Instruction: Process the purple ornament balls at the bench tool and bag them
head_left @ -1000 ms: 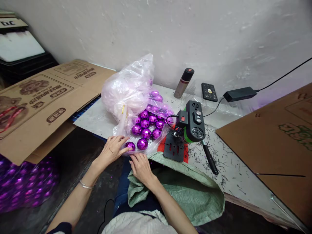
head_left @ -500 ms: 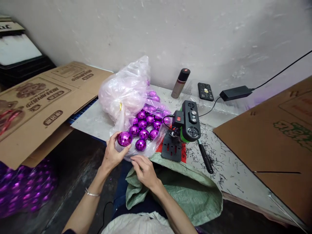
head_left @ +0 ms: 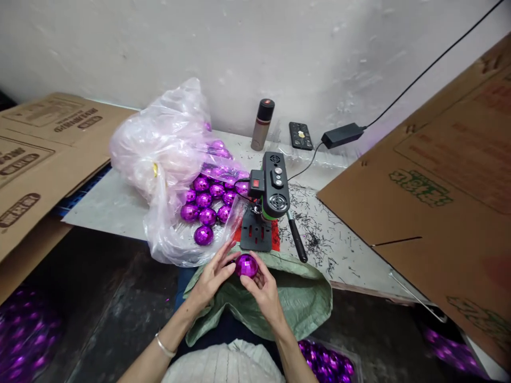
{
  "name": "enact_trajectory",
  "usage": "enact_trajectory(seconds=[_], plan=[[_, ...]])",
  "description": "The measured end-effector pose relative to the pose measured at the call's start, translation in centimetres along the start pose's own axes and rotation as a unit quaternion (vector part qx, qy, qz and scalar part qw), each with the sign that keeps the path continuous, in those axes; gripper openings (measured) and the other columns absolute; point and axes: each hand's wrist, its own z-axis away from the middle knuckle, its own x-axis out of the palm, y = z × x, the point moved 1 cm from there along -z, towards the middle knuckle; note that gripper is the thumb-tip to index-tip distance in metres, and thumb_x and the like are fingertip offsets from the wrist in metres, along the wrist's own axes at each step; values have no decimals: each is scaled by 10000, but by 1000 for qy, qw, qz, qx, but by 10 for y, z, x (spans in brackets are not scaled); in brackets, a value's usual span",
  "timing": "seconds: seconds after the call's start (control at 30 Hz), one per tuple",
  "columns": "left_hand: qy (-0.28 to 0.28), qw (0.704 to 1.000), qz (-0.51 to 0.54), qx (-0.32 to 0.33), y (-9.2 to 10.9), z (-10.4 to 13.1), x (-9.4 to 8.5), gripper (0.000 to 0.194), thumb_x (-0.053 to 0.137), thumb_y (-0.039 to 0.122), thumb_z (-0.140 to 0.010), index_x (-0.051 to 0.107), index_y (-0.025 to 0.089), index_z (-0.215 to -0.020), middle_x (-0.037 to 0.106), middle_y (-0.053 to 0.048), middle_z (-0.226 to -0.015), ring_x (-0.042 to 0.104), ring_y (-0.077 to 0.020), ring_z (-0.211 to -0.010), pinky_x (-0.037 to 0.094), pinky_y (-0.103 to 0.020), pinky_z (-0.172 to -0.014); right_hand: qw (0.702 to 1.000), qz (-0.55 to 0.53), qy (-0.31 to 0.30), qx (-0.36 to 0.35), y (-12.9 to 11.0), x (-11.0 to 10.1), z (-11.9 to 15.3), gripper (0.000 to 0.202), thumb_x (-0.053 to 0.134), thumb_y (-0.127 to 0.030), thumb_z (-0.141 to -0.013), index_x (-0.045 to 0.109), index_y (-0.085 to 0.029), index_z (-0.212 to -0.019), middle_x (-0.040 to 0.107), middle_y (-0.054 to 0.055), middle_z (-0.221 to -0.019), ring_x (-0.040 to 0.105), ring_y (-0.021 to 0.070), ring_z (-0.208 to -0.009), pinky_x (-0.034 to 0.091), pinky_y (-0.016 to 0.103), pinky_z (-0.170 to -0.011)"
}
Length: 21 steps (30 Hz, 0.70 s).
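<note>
One purple ball [head_left: 246, 265] is out, clamped between the fingers of left hand [head_left: 209, 282] and right hand [head_left: 266, 297], just before the black device [head_left: 276, 183], with plenty more balls [head_left: 203, 200] left on the plastic bag [head_left: 165, 130]!

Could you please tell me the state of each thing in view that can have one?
Left hand: at the ball's left side
Right hand: fingers around the ball
Purple ball: held between both hands
Plastic bag: crumpled
Bottle: upright, capped
Phone: lying flat
Adapter: cords at both ends
Machine handle: slanting down
Green sack: mouth open
</note>
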Motion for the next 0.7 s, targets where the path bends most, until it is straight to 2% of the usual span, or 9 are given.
enact_trajectory(seconds=[0.07,0.17,0.23,0.37,0.43,0.5,0.63,0.7], plan=[[-19,996,39,-82,-1,-7,6,643,819,484,-822,678,267,-1411,723,-146,-1373,742,-326,-1179,614,-486,-1018,998,65,5,-9,4,-6,5,677,732,-462,-904,529,-232,-1508,763,114,-1282,781,223,-1011,672,371,-891],[-18,992,57,-112,0,-19,19,632,933,432,-676,761,262,-1260,781,-105,-1231,765,-300,-1087,619,-469,-1006,977,186,62,-80,2,-10,8,635,685,-402,-940,504,-229,-1524,707,145,-1386,732,265,-1205,640,443,-1025],[19,989,91,-113,1,-29,27,627,930,441,-681,751,238,-1247,781,-106,-1209,762,-284,-1082,619,-437,-996,962,222,91,-131,-2,-12,6,592,652,-368,-972,494,-234,-1526,688,151,-1414,706,265,-1262,632,453,-1054],[151,973,150,-83,1,-60,32,547,797,561,-826,700,193,-1219,757,-122,-1227,743,-257,-1098,616,-397,-961,955,219,111,-169,-6,-22,5,555,618,-334,-1005,478,-230,-1532,698,158,-1377,756,226,-1110,664,418,-984],[207,969,121,-51,-3,-77,31,557,760,569,-859,657,204,-1268,736,-119,-1277,733,-252,-1124,609,-385,-954,958,211,106,-165,-2,-28,7,496,586,-314,-1020,517,-239,-1505,694,157,-1372,767,213,-1055,671,403,-958],[230,971,67,-29,-9,-92,31,596,749,557,-873,607,215,-1340,726,-123,-1308,730,-251,-1143,601,-379,-955,963,200,97,-155,3,-33,13,459,561,-291,-1029,543,-251,-1486,696,152,-1360,775,198,-1011,679,373,-920],[193,980,-44,19,-20,-106,34,631,763,532,-862,584,214,-1376,718,-131,-1336,707,-273,-1222,568,-413,-1048,964,199,95,-152,13,-41,27,425,541,-269,-1036,569,-253,-1460,713,147,-1316,784,181,-946,695,333,-845],[183,975,-114,47,-23,-107,34,640,789,525,-835,606,210,-1362,701,-139,-1366,690,-301,-1252,541,-456,-1094,962,205,99,-152,16,-44,34,407,542,-261,-1036,584,-249,-1440,718,147,-1300,785,180,-945,698,322,-825]])
